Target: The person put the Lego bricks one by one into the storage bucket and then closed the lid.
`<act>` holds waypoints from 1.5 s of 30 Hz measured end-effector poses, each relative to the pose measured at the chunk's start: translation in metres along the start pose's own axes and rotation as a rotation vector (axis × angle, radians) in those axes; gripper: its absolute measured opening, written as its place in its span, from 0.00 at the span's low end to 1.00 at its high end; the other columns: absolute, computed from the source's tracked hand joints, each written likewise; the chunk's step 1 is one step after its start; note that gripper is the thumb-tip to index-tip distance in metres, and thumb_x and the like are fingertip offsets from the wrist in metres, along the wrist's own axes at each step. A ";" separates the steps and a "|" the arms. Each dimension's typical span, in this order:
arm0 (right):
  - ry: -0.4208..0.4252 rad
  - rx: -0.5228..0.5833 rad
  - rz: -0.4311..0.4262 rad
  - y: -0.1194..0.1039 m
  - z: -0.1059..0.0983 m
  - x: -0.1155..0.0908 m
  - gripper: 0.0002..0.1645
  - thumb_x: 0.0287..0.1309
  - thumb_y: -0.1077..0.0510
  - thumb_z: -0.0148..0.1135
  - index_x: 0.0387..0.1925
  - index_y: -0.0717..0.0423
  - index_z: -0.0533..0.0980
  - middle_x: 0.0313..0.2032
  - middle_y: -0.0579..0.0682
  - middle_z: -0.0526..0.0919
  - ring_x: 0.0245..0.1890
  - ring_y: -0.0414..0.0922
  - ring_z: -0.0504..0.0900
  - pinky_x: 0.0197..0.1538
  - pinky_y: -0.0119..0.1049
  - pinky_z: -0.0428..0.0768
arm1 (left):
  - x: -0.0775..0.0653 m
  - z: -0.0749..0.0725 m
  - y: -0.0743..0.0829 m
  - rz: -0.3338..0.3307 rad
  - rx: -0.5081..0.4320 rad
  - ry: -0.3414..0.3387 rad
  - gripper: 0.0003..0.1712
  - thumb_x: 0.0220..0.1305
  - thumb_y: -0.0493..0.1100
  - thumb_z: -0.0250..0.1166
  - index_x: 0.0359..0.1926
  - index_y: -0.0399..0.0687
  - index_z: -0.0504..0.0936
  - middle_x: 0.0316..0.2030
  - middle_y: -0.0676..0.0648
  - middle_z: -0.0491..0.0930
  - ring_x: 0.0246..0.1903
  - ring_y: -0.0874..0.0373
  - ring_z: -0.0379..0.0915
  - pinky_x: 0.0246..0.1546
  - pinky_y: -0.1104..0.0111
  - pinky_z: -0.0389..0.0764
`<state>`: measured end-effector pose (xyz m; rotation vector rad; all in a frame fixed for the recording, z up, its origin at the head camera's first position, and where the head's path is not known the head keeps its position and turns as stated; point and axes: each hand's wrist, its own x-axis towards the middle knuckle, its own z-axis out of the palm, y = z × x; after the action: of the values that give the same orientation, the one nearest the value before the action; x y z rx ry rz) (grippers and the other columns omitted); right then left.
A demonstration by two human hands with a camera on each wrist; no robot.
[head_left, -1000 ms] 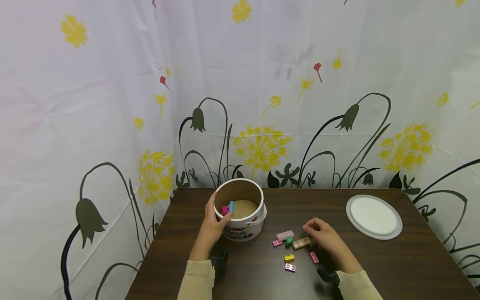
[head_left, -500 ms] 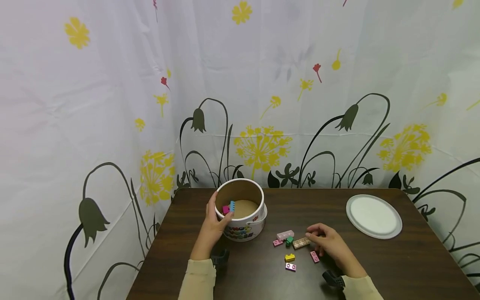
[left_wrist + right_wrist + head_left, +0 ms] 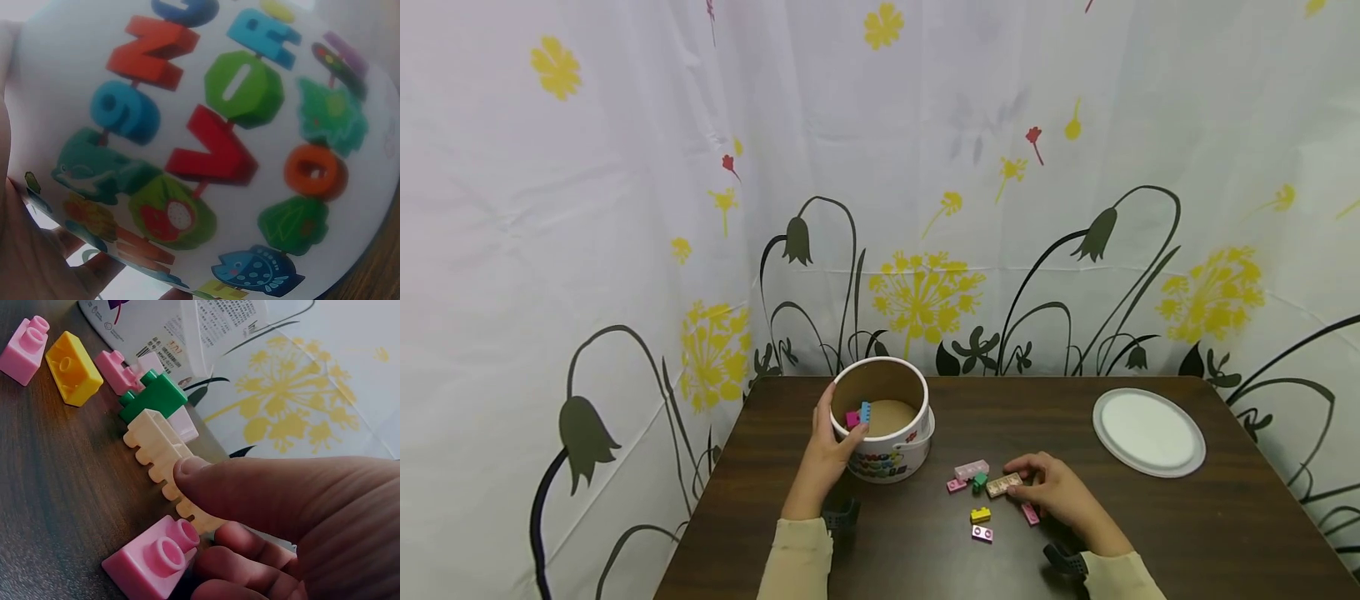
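My left hand (image 3: 823, 454) grips the left side of a white bucket (image 3: 880, 468), its thumb over the rim. Colourful letters and pictures cover the bucket's wall (image 3: 187, 94). Inside lie a magenta brick (image 3: 852, 419) and a blue brick (image 3: 865, 412). To the right, my right hand (image 3: 1060, 493) pinches the right end of a tan toy brick (image 3: 1002, 485), thumb on the near side. The right wrist view has the thumb (image 3: 206, 478) against that brick, tipped with its studs sideways. A pink brick (image 3: 147, 559) sits just beneath the curled fingers.
Beside the tan brick are a green brick (image 3: 980, 483), a long pale pink brick (image 3: 972, 470) and a small pink one (image 3: 957, 485). Nearer lie a yellow brick (image 3: 981, 515) and another pink brick (image 3: 982, 533). A white lid (image 3: 1148, 432) rests at the table's right.
My right hand has lowered and moved left onto the right end of the tan brick, its thumb and fingers closing there. The left hand and bucket have stayed put.
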<state>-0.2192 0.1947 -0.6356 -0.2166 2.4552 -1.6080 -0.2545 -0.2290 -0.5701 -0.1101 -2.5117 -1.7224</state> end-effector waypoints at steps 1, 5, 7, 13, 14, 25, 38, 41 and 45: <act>-0.002 0.000 -0.001 0.000 0.000 0.000 0.20 0.61 0.55 0.81 0.53 0.55 0.87 0.45 0.57 0.77 0.22 0.38 0.74 0.21 0.34 0.79 | 0.000 0.000 0.000 -0.001 0.002 0.000 0.58 0.69 0.61 0.73 0.88 0.73 0.45 0.83 0.41 0.53 0.78 0.29 0.59 0.75 0.31 0.66; -0.014 -0.008 0.004 -0.001 -0.001 0.000 0.20 0.60 0.56 0.81 0.54 0.54 0.88 0.45 0.56 0.78 0.22 0.38 0.74 0.22 0.34 0.79 | 0.000 0.000 0.000 -0.008 0.007 0.003 0.58 0.69 0.61 0.73 0.88 0.74 0.45 0.83 0.42 0.52 0.79 0.29 0.59 0.75 0.30 0.65; -0.016 -0.016 0.006 -0.001 -0.002 0.000 0.19 0.61 0.56 0.81 0.53 0.53 0.88 0.45 0.56 0.78 0.22 0.39 0.74 0.22 0.34 0.79 | 0.000 0.000 0.000 -0.007 0.009 0.002 0.58 0.69 0.62 0.72 0.88 0.74 0.45 0.83 0.42 0.52 0.79 0.29 0.59 0.75 0.30 0.65; -0.013 0.065 0.018 -0.001 -0.004 -0.001 0.19 0.65 0.55 0.78 0.54 0.55 0.86 0.43 0.56 0.79 0.24 0.40 0.77 0.23 0.35 0.80 | 0.001 -0.001 0.000 -0.011 0.004 0.000 0.58 0.69 0.63 0.72 0.88 0.74 0.45 0.84 0.43 0.52 0.79 0.30 0.59 0.76 0.30 0.64; -0.016 0.099 0.026 -0.001 -0.004 -0.001 0.20 0.66 0.54 0.77 0.56 0.56 0.85 0.43 0.57 0.81 0.25 0.41 0.78 0.24 0.36 0.80 | 0.002 -0.001 0.000 -0.013 0.006 0.002 0.58 0.69 0.63 0.72 0.88 0.74 0.45 0.84 0.43 0.52 0.79 0.30 0.59 0.76 0.30 0.64; 0.050 0.338 0.098 0.007 -0.010 -0.001 0.28 0.71 0.53 0.73 0.65 0.60 0.75 0.47 0.54 0.81 0.35 0.47 0.82 0.29 0.37 0.85 | -0.001 0.000 -0.003 -0.016 0.025 0.009 0.57 0.70 0.60 0.72 0.88 0.73 0.45 0.83 0.42 0.52 0.79 0.30 0.59 0.76 0.30 0.64; 0.112 0.380 0.098 0.008 -0.010 0.000 0.30 0.70 0.54 0.74 0.66 0.60 0.72 0.48 0.55 0.81 0.36 0.49 0.84 0.29 0.38 0.85 | 0.002 -0.002 0.000 0.002 0.015 -0.007 0.57 0.70 0.61 0.72 0.88 0.73 0.45 0.83 0.41 0.52 0.79 0.30 0.59 0.75 0.32 0.65; 0.101 0.370 0.100 0.011 -0.011 0.001 0.33 0.72 0.51 0.72 0.72 0.56 0.72 0.47 0.54 0.80 0.33 0.47 0.83 0.29 0.38 0.86 | 0.002 -0.001 -0.001 -0.001 0.017 -0.004 0.57 0.70 0.62 0.71 0.88 0.73 0.45 0.84 0.41 0.52 0.79 0.30 0.59 0.75 0.31 0.65; 0.076 0.378 0.130 0.012 -0.013 0.003 0.34 0.73 0.49 0.71 0.72 0.55 0.70 0.45 0.50 0.81 0.31 0.46 0.81 0.29 0.37 0.85 | 0.002 0.000 -0.002 -0.004 0.010 0.000 0.58 0.69 0.62 0.71 0.88 0.73 0.45 0.84 0.41 0.52 0.78 0.31 0.59 0.75 0.31 0.65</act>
<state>-0.2258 0.2099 -0.6417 0.0616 2.1082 -2.0069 -0.2563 -0.2297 -0.5715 -0.1043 -2.5228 -1.7109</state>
